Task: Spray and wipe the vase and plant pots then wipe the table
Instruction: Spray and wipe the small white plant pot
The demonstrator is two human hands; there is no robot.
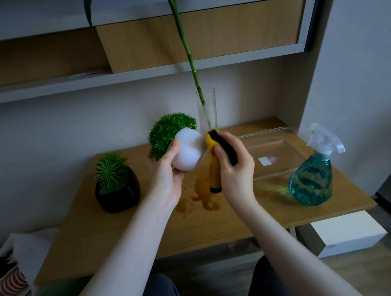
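Observation:
My left hand (166, 172) grips a round white plant pot (187, 150) with a bushy green plant (168, 133), tilted and lifted above the wooden table (104, 240). My right hand (234, 161) holds a yellow and black cloth (215, 155) against the pot's right side; part of the cloth hangs down toward the table. A tall clear glass vase (207, 108) with a green stem stands just behind the hands. A black pot (118, 191) with a spiky plant sits at the left. The blue spray bottle (313, 175) stands at the right.
Wet patches (200, 198) lie on the table under the hands. A clear plastic tray (277, 149) sits at the back right. Shelves (140, 78) run above the table. A white box (346, 234) lies on the floor at the right, stacked items at the bottom left.

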